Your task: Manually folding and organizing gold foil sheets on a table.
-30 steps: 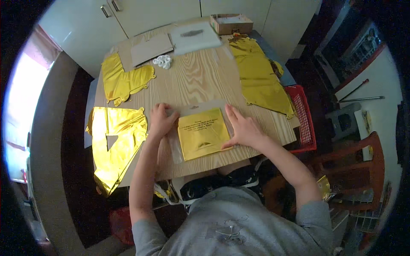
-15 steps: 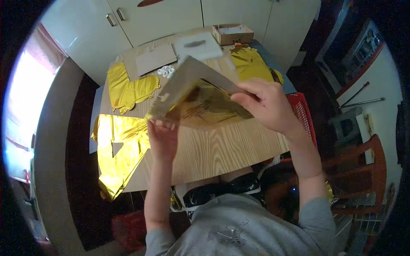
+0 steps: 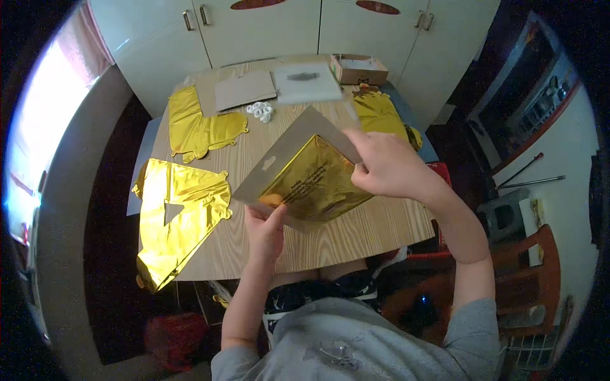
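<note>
The bag [image 3: 308,184] of shiny gold foil was tilted up over the desk [image 3: 330,254], between both hands. The left hand [image 3: 265,230] pinched its lower left edge. The right hand [image 3: 395,164] gripped its upper right edge. A gold sheet [image 3: 198,209] covered the desk's near left corner.

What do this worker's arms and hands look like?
They are a person's: the left hand and right hand wear no gloves. The forearms are uncovered below short grey sleeves, part of a grey shirt.
</note>
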`<action>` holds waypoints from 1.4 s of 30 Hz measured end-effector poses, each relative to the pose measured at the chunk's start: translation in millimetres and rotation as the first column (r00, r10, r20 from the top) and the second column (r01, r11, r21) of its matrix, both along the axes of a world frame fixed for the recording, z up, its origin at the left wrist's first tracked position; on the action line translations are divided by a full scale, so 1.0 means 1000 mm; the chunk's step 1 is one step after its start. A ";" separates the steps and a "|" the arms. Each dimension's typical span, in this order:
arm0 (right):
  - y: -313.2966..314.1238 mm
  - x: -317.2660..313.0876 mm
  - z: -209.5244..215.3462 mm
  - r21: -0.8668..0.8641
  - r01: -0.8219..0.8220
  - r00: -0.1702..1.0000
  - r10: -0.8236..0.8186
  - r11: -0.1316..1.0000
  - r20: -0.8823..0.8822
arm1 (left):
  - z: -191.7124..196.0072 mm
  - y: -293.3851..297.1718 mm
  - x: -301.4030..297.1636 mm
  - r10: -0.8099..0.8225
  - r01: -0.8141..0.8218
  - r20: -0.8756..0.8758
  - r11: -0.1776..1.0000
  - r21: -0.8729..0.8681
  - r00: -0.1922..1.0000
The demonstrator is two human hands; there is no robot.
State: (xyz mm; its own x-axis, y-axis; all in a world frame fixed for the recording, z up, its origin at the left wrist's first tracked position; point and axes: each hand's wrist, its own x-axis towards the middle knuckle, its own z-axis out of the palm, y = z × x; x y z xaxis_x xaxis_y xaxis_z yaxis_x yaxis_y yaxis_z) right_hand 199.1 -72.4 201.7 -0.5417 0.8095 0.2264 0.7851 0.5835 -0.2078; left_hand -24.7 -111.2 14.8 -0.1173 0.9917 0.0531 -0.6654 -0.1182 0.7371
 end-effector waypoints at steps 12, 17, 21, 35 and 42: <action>-0.001 -0.006 -0.021 0.061 0.058 0.998 -0.060 0.996 0.035 | -0.002 -0.002 -0.003 0.042 -0.042 -0.045 0.999 0.006 0.998; 0.003 -0.002 -0.013 -0.135 -0.068 0.980 0.041 0.989 -0.197 | -0.006 0.000 -0.010 0.020 -0.019 0.032 0.999 -0.046 0.999; -0.002 -0.006 0.006 -0.047 -0.073 0.943 0.054 0.996 -0.329 | -0.001 0.003 -0.009 0.168 -0.165 0.017 0.978 -0.128 0.986; 0.025 -0.010 0.008 -0.063 0.006 0.999 -0.009 0.998 -0.050 | -0.010 -0.001 -0.031 0.377 -0.376 -0.202 0.925 0.044 0.904; 0.045 0.025 -0.039 -0.359 -0.051 0.836 -0.156 0.932 -0.526 | -0.005 -0.009 -0.017 0.119 -0.127 -0.263 0.992 -0.017 0.958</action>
State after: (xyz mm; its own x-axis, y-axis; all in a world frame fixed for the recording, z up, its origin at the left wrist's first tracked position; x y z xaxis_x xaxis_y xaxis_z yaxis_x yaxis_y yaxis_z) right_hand 224.4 -27.8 163.0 -0.3710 0.9132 0.1686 0.5130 0.3529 -0.7825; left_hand -41.5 -119.8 10.0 -0.2250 0.9722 0.0653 -0.4317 -0.1596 0.8878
